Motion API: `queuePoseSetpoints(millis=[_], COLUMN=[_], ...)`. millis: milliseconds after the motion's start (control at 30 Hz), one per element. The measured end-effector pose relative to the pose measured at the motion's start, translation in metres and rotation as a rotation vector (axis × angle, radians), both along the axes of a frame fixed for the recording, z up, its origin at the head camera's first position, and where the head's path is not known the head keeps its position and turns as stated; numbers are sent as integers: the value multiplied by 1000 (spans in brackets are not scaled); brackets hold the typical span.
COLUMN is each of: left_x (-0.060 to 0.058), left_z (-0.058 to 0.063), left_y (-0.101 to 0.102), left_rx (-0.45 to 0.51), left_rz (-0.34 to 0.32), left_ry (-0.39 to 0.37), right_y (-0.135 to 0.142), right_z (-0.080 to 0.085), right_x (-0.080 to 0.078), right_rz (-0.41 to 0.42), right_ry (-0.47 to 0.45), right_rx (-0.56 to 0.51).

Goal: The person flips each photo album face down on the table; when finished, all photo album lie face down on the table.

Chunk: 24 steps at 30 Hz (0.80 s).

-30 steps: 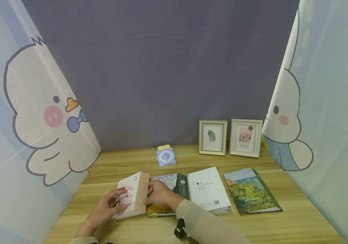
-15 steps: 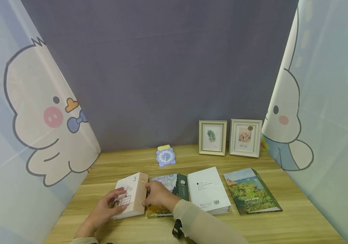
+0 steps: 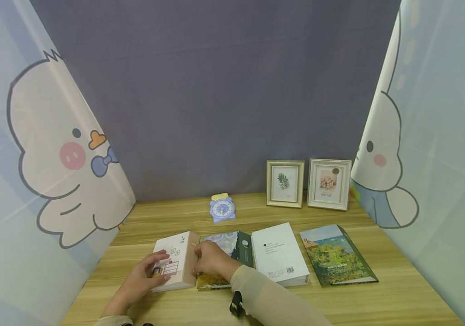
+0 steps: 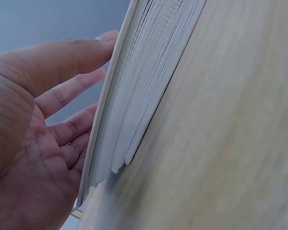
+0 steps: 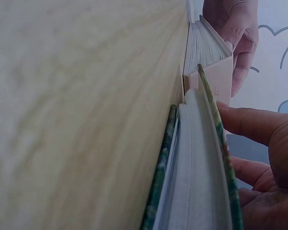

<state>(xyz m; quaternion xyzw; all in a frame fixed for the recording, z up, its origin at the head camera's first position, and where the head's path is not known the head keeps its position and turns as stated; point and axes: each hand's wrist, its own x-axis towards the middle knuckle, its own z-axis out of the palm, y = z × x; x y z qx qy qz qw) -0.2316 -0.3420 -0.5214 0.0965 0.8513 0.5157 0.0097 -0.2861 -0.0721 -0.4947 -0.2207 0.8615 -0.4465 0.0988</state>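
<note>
A thick album (image 3: 174, 262) with a white-and-pink cover and a pale pink spine lies on the left of the table in the head view. The fingers of my left hand (image 3: 142, 274) rest on its front cover. In the left wrist view its page edges (image 4: 139, 72) show beside that hand. My right hand (image 3: 214, 261) touches the pink spine with its fingertips, reaching over a green album (image 3: 245, 249) with a painted cover. That green album is partly hidden under the hand. The right wrist view shows its page block (image 5: 192, 167) between green covers.
To the right lie a white album (image 3: 280, 254) with a barcode and a photo album (image 3: 338, 254) with a seaside painting. Farther back stand a blue toy clock (image 3: 222, 209) and two picture frames, one with a leaf (image 3: 284, 183), one with flowers (image 3: 329, 184).
The white-and-pink album has settled lower and flatter, and its spine side has come down slightly. My right hand has shifted a little left along with it. The left hand stays on the cover.
</note>
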Motion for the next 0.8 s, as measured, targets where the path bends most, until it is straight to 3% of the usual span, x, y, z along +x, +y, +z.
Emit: queuePoseSetpoints(millis=[467, 800], left_x=[-1, -1], left_z=[2, 14], left_y=[2, 4], left_rx=[24, -94], left_rz=[2, -18], left_ry=[-26, -14], right_y=[4, 15], right_z=[2, 0], right_x=[3, 3], right_rz=[5, 45], right_ry=[31, 34], right_rx=[37, -34])
